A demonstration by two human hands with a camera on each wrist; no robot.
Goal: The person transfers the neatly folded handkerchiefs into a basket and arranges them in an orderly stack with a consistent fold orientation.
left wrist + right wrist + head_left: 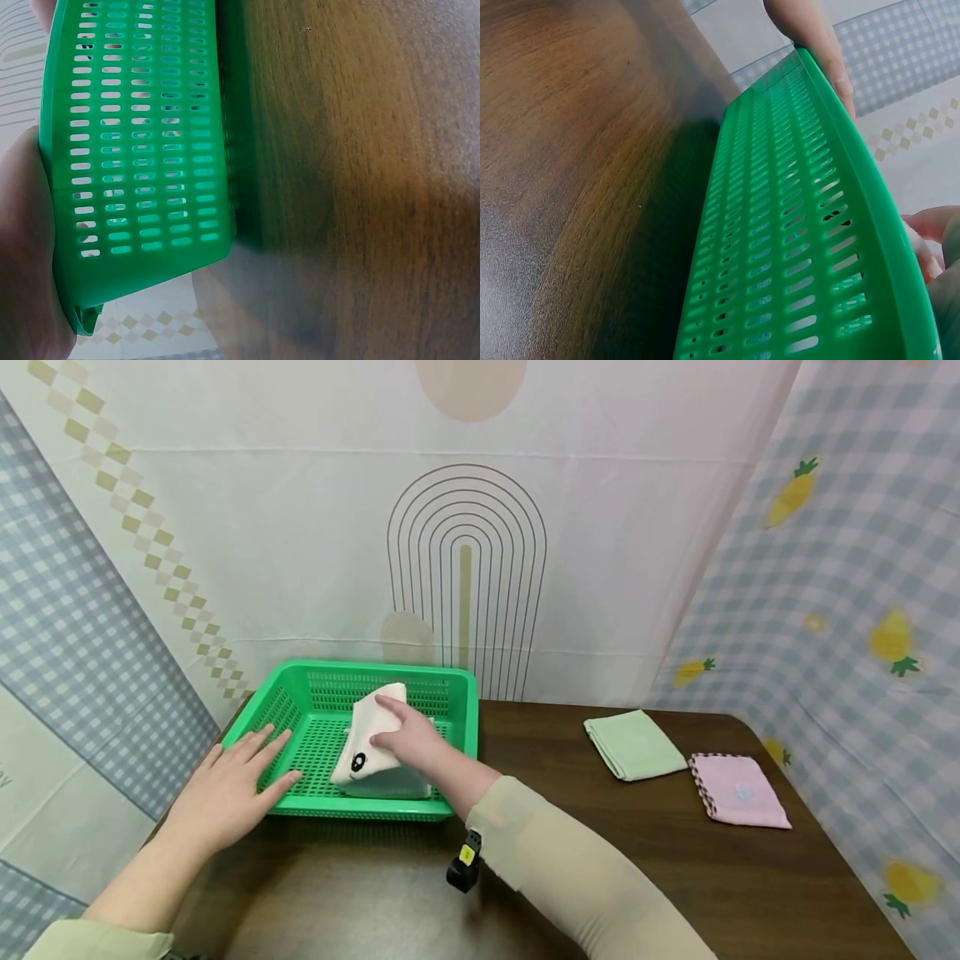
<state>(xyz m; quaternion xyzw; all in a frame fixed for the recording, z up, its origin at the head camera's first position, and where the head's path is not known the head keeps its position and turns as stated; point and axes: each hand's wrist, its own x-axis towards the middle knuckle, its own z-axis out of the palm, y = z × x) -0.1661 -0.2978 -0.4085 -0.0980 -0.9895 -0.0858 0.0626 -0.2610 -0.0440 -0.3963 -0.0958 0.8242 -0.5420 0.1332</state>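
My left hand [228, 785] lies over the near-left corner of a green plastic basket [468, 710], its fingers spread along the rim. Inside the basket, my right hand [412, 737] grips a folded white towel [367, 727] with a black cartoon eye on it. Thumb and fingers are spread over the towel, which stands tilted. Below it, a pale bluish cloth [386, 785] lies on the basket floor. The right wrist view shows the fingers [930, 223] at the towel just behind the basket's rim, while the towel's far side is hidden.
On the right part of the brown wooden table [540, 752] lie a folded light green towel [633, 745] and a folded pink cloth [741, 789] with a checked edge. Patterned curtains [600, 552] hang close behind the table and at both sides.
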